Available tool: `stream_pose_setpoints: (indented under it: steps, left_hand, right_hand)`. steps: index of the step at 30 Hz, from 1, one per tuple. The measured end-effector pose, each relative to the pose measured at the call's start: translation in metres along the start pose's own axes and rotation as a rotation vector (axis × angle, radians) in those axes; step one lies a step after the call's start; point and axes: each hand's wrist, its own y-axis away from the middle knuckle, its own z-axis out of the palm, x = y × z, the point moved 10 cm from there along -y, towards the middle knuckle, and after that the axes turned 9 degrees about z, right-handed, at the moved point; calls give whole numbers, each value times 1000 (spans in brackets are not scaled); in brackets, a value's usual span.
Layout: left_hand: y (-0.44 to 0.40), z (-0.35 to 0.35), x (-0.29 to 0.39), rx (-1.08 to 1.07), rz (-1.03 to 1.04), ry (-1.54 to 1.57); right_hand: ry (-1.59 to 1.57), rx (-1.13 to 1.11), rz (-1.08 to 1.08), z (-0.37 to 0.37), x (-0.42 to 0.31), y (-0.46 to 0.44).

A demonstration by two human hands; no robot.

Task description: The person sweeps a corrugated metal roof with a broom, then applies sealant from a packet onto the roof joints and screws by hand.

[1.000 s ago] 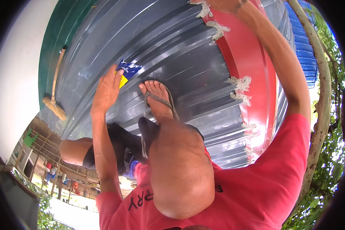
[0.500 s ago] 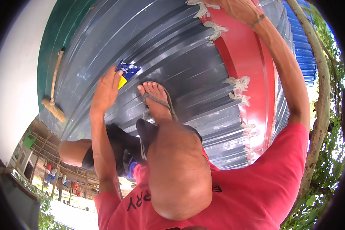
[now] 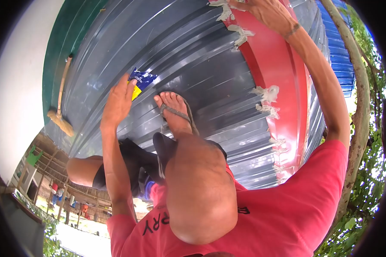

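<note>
My left hand (image 3: 119, 100) is closed on a blue and yellow packet (image 3: 144, 79), pinched between thumb and fingers just above the grey corrugated metal sheet (image 3: 206, 64). The packet has white lettering too small to read. My right hand (image 3: 268, 15) reaches to the top of the view, over the red ridge strip (image 3: 270, 55). One finger stretches toward a whitish sealant patch (image 3: 222, 9) at the strip's edge. The other fingers are partly cut off by the frame's top. More ragged patches of sealant (image 3: 268, 93) run along the same edge.
A short brush with a wooden handle (image 3: 63, 92) lies on the sheeting at the left. My sandalled foot (image 3: 173, 107) rests on the metal. A tree trunk (image 3: 359, 115) and leaves stand close at the right; a blue roof (image 3: 339, 55) lies beyond.
My right hand has shifted slightly downward and right along the red strip, and more of its fingers show. My left hand keeps its hold on the packet, nearly unmoved.
</note>
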Motion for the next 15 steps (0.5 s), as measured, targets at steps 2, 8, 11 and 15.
stream_pose_setpoints:
  steps: [2, 8, 11, 15]
  left_hand:
    - [0, 0, 1, -12, -18, 15]
    - [-2, -2, 10, 7, 19, -11]
    - [-2, -1, 5, -54, -67, 25]
    - [-5, 1, 9, -50, -32, -2]
  right_hand:
    - [-9, 16, 14, -2, -1, 3]
    - [-61, 48, 73, -4, -8, 9]
    - [-160, 32, 101, -7, -5, 16]
    - [-214, 46, 177, -7, -6, 7]
